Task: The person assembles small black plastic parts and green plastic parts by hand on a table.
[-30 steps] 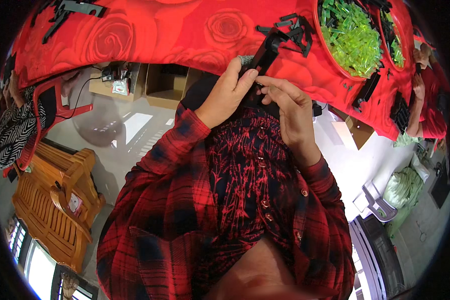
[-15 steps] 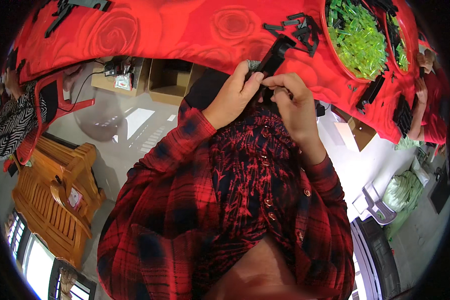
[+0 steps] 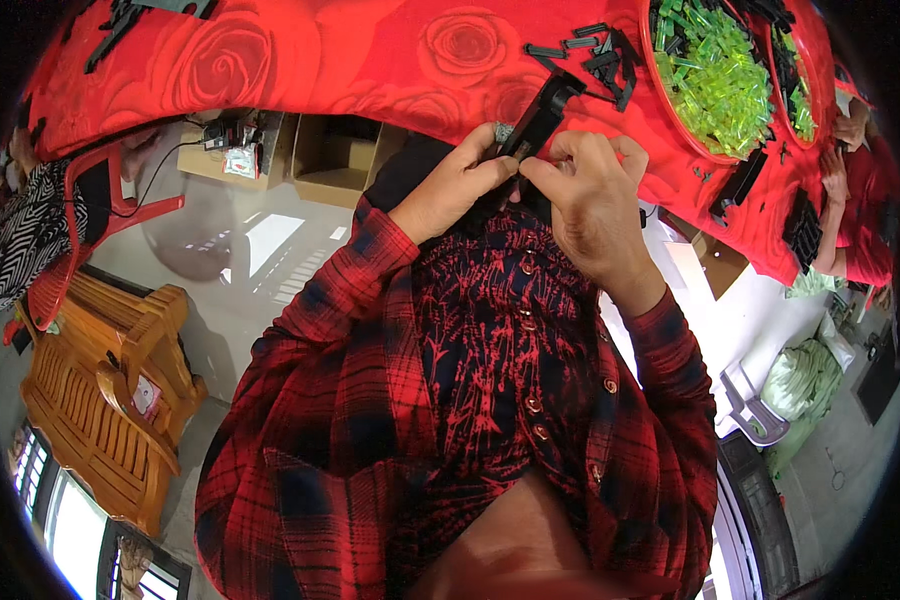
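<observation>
A long black plastic piece (image 3: pixel 547 112), slim with a hooked upper end, is gripped in my left hand (image 3: pixel 462 183), its thumb lying along the side. My right hand (image 3: pixel 595 200) meets it at the lower part, thumb and forefinger pinched together there beside my left thumb. Whether a small part sits in that pinch is hidden by the fingers. Both hands are close to my body, at the near edge of the red table. Just beyond lies a loose heap of small black plastic parts (image 3: pixel 602 62) on the cloth.
A rose-patterned red cloth (image 3: pixel 350 60) covers the table. At the right stands a red basin (image 3: pixel 705 152) of yellow-green translucent pieces, with another container beside it. More black parts (image 3: pixel 740 185) lie near the right edge, by another person's hands (image 3: pixel 834 172). Cardboard boxes (image 3: pixel 325 190) stand below.
My right hand has turned and risen slightly, its fingers now folded over with the pinch against the black piece. The left hand keeps its hold and has shifted very little.
</observation>
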### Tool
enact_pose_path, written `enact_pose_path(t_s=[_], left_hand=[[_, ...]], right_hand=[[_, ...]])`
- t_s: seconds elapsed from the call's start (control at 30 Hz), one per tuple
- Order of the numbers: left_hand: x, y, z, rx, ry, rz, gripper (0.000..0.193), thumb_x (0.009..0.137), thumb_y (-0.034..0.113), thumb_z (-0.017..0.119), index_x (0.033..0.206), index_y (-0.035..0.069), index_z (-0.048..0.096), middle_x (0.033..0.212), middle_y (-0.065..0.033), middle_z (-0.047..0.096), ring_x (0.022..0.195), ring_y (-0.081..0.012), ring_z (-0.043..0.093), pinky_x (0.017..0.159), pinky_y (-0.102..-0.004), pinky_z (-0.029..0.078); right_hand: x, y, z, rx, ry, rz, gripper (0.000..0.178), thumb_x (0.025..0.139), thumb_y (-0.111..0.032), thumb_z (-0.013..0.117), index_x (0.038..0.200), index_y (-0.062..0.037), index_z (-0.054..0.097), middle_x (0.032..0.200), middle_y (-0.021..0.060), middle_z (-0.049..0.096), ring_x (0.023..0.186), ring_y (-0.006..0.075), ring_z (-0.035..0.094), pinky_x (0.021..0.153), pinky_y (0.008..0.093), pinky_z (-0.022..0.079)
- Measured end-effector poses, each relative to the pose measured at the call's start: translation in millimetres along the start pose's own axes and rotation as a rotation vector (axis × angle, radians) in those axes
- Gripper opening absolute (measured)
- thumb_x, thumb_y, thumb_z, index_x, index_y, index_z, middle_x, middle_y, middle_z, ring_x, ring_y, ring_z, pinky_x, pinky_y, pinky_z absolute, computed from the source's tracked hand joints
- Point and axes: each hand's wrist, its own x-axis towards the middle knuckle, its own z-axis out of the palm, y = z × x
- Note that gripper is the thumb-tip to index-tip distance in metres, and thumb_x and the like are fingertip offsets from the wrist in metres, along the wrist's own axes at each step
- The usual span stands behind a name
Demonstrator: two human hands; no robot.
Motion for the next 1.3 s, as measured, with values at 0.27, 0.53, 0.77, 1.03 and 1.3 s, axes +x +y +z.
enact_pose_path(t_s=[0.27,0.53,0.77,1.03,1.3], left_hand=[[-1,5,5,0.059,-0.009,0.028,0.023,0.098,0.016,0.052,0.114,0.0,0.051,0.097,-0.0044,0.062,0.082,-0.011,0.059,0.077,-0.0259,0.048],[0,-5,6,0.079,0.029,-0.008,0.021,0.096,0.015,0.054,0.111,-0.001,0.054,0.095,-0.0029,0.062,0.08,-0.0098,0.059,0.074,-0.0246,0.049],[0,-9,6,0.149,0.034,-0.055,0.028,0.097,0.015,0.054,0.12,-0.001,0.055,0.097,-0.0001,0.059,0.085,-0.0082,0.055,0.078,-0.0238,0.046],[0,-13,9,0.237,0.08,0.03,0.024,0.096,0.011,0.055,0.117,-0.001,0.055,0.098,-0.0002,0.06,0.087,-0.0082,0.056,0.08,-0.0242,0.047],[-1,-8,5,-0.058,0.032,-0.021,0.024,0.101,0.019,0.052,0.116,0.0,0.056,0.103,-0.0039,0.064,0.082,-0.0105,0.06,0.076,-0.0252,0.049]], right_hand=[[5,3,-3,-0.139,-0.04,-0.018,0.022,0.077,-0.013,0.065,0.098,-0.0156,0.069,0.099,0.0029,0.056,0.097,0.0225,0.056,0.093,0.0463,0.034],[7,4,-13,-0.201,-0.141,-0.113,0.019,0.075,-0.012,0.063,0.093,-0.0122,0.068,0.093,0.0022,0.053,0.097,0.0218,0.054,0.096,0.0478,0.035],[8,12,-12,-0.117,-0.194,-0.159,0.012,0.074,-0.011,0.063,0.085,-0.0108,0.067,0.091,0.0015,0.053,0.096,0.0228,0.053,0.096,0.0491,0.035],[2,4,-9,-0.11,-0.265,-0.141,0.006,0.075,-0.01,0.062,0.079,-0.0076,0.064,0.087,0.0016,0.053,0.095,0.0234,0.054,0.098,0.0506,0.034],[4,15,1,0.077,-0.045,-0.066,0.018,0.074,-0.007,0.062,0.091,-0.0094,0.068,0.089,0.0026,0.058,0.09,0.0243,0.057,0.091,0.0425,0.036]])
